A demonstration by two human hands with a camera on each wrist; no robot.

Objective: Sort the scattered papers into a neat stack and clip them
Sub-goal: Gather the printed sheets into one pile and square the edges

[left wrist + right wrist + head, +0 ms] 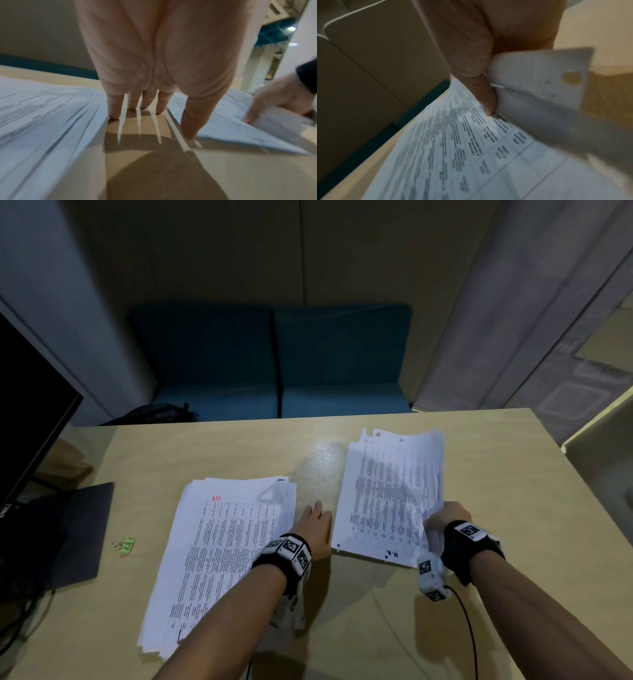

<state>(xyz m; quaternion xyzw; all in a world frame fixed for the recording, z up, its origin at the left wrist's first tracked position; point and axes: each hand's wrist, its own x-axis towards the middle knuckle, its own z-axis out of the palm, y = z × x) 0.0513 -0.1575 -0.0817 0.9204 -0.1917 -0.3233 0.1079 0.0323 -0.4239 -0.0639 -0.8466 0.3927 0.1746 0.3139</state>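
Observation:
Two piles of printed sheets lie on the wooden table (239, 446). The left pile (219, 549) is thick and slightly fanned, marked with red letters at its top. The right pile (390, 491) is thinner, its far end blurred. My left hand (313, 525) lies flat on the bare wood between the piles, fingers (145, 102) straight and tips touching the table. My right hand (442, 522) pinches the near right corner of the right pile (488, 148), thumb (486, 100) on top and the corner curled up. A small green clip-like item (124, 545) lies left of the piles.
A dark flat folder (82, 535) and a black monitor (24, 419) stand at the left of the table, with cables at the near left edge. A blue sofa (274, 361) sits beyond the far edge. The table's right edge runs diagonally.

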